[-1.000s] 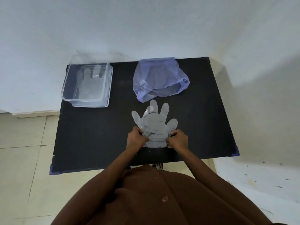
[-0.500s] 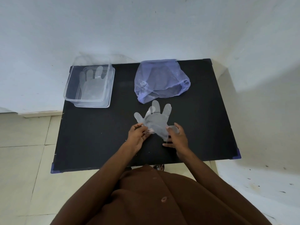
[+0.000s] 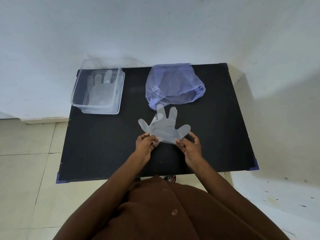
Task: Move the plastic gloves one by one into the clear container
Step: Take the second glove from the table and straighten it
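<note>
Near the front centre of the matte black rectangular table [image 3: 103, 144], both bare hands hold 1 thin, translucent plastic glove [image 3: 164, 127] by its cuff edge. Left hand [image 3: 144, 146]: palm turned inward, thumb and forefinger pinched together on the cuff's left corner, remaining fingers curled loosely beneath. Right hand [image 3: 190, 149]: thumb and forefinger closed on the cuff's right corner, the other 3 fingers spread apart and raised. Both forearms reach forward from brown sleeves and converge slightly toward the glove.

Held glove: filmy, slightly crinkled, cuff bunched between the 2 pinches, its 5 finger shapes fanned away from the person; whether the far tips touch the table cannot be told. The longest finger shape ends just beside the near edge of a pale blue, semi-transparent plastic bag [image 3: 174, 85], which lies slumped and wrinkled at the table's far centre, mouth facing the person.

Clear rectangular plastic container [image 3: 119, 94]: rigid, glossy walls with rounded corners, sitting at the far left corner of the table, well apart from the hands. Inside it lies a second translucent plastic glove [image 3: 100, 90], flat on the bottom, fingers pointing toward the white wall [image 3: 155, 28].

Table corners carry blue caps. Floor: pale tiles.
</note>
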